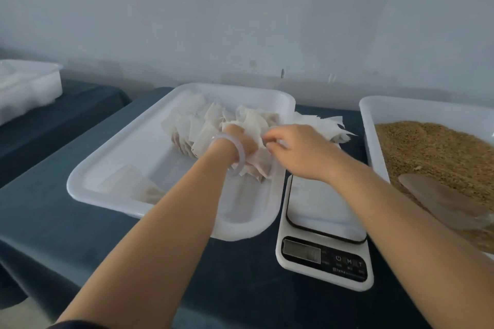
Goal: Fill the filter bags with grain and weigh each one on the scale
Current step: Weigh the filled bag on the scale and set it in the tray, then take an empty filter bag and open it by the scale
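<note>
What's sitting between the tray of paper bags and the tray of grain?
In the head view, a white digital scale, with loose filter bags behind it.

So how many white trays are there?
3. The middle tray holds filter bags, the right tray holds grain, and the left tray sits at the far left edge. More could be hidden outside the picture.

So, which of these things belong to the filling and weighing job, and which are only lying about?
For the job:
- filter bags in the middle tray
- loose bags behind the scale
- grain in the right tray
- clear scoop on the grain

Lying about:
- white box at far left
</note>
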### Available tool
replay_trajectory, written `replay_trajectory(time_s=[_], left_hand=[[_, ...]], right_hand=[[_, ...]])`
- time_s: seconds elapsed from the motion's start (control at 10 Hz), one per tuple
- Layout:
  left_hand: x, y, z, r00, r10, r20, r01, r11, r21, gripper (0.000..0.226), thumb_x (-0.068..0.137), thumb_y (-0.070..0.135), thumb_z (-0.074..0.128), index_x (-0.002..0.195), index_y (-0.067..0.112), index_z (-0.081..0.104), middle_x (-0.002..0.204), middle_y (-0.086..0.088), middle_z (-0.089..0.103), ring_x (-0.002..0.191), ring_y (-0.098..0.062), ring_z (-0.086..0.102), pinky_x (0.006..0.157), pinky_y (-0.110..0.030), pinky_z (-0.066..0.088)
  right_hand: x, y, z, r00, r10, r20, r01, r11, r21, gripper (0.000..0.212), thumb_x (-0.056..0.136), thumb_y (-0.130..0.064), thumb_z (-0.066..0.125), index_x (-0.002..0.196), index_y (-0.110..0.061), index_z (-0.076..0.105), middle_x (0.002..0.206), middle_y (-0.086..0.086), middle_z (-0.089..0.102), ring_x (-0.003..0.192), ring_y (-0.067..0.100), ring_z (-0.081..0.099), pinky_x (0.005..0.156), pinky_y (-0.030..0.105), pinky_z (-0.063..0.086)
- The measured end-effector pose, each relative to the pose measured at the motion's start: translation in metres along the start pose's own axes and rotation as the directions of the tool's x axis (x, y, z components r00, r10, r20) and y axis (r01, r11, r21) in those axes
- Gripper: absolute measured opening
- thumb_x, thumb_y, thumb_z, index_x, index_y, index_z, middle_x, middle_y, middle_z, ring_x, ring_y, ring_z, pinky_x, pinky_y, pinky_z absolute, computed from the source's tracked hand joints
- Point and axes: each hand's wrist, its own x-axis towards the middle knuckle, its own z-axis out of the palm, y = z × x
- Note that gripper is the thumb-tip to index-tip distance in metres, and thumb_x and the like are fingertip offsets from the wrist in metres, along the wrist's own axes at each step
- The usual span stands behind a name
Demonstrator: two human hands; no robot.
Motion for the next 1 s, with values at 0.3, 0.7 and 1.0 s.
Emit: replay_trajectory(time_s=[0.3,0.7,1.0], left_hand=[[0.009,-0.012,0.001,0.995,-0.086,0.057,0.083,0.995,0.055,0.042,0.091,0.015,0.051,0.132,0.010,0.044,0.094,-0.009,0.061,0.098,-0.030,0.058,0.089,-0.036,0.047],[0.029,-0.012,0.002,0.986,0.057,0.158,-0.113,0.922,0.371,0.018,0.095,0.012,0.045,0.097,0.002,0.060,0.107,-0.025,0.063,0.096,-0.032,0.060,0.094,-0.042,0.048],[0.023,0.003,0.002,0.903,0.398,-0.160,-0.337,0.889,0.311,0.032,0.089,0.016,0.055,0.121,0.013,0.049,0.117,-0.006,0.056,0.109,-0.025,0.052,0.085,-0.030,0.039]], right_hand=[[0.056,-0.012,0.045,0.886,0.289,0.363,-0.122,0.900,-0.418,0.062,0.092,-0.038,0.050,0.146,-0.017,0.029,0.148,0.006,0.035,0.143,0.025,0.012,0.114,0.024,0.014],[0.055,-0.013,0.047,0.937,0.235,0.257,-0.057,0.832,-0.552,0.036,0.095,-0.033,0.041,0.124,-0.017,0.053,0.122,0.007,0.060,0.126,0.024,0.044,0.116,0.041,0.003],[0.028,0.062,0.013,0.881,0.413,-0.233,-0.423,0.906,0.006,0.027,0.096,-0.017,0.041,0.113,-0.010,0.060,0.112,0.007,0.063,0.106,0.027,0.056,0.083,0.034,0.045]])
